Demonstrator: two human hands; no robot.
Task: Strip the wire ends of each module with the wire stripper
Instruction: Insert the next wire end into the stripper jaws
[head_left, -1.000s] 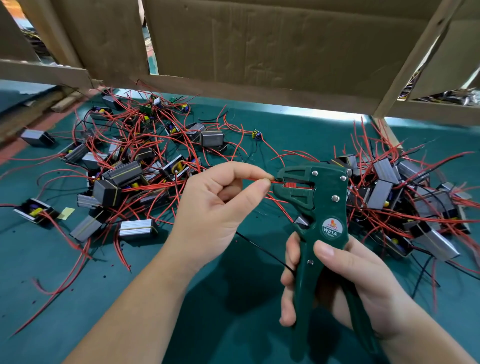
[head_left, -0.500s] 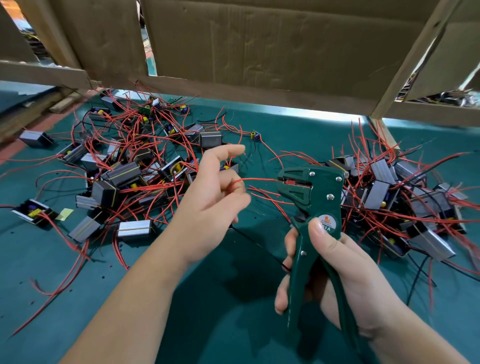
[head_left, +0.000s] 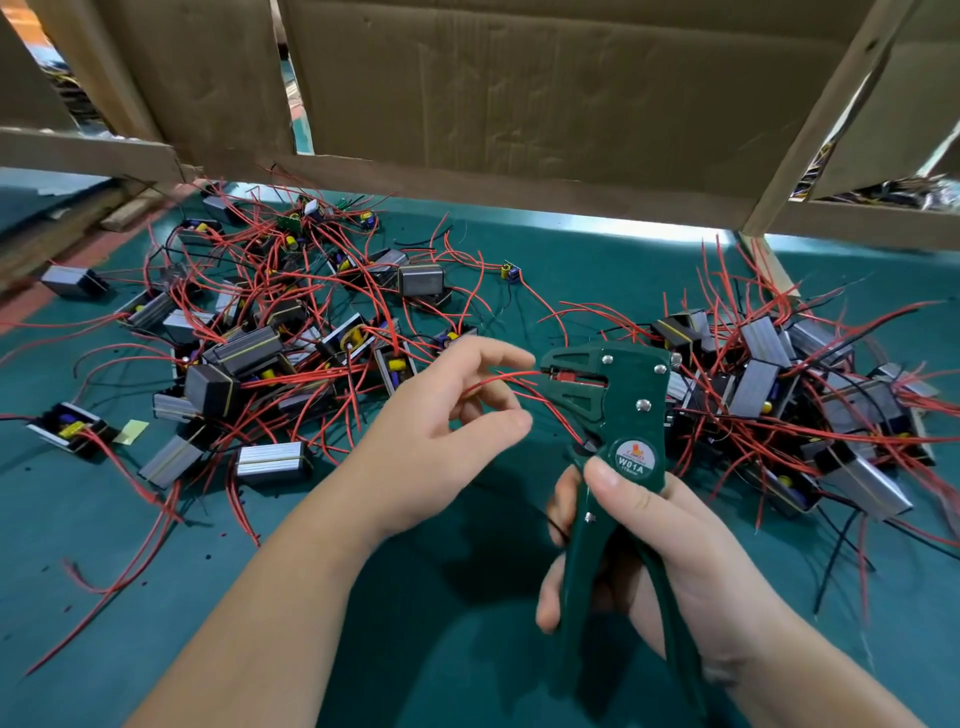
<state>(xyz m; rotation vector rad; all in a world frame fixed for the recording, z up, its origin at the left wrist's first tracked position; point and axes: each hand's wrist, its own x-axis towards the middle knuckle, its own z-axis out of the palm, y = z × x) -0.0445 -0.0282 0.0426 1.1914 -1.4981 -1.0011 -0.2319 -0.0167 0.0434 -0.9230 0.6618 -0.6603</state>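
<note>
Stripper: the green wire stripper stands upright at centre frame above the bench. Its head is up, its mouth faces left, and its round badge reads W01A.
Right hand: the right hand grips both handles from below, fingers wrapped round them and thumb pressed just under the badge.
Wire: one red wire arcs in from the left and enters the stripper's mouth.
Left hand: the left hand hovers just left of the tool's head with its fingers loosely spread and thumb and forefinger apart. The wire runs between them, and no pinch on it shows.
Bench: a green mat covers the work surface. A heap of modules, tangled in red leads, sprawls behind the left hand. A second heap lies to the right, behind the stripper. A yellow slip sits near the left edge.
Room: brown cardboard panels wall off the back of the bench, with bright gaps between them.
Change: a second ago the left thumb and forefinger pinched the wire right at the stripper's mouth. They have now let go and the hand has drawn back a little — the right hand's hold on the tool is unchanged.
</note>
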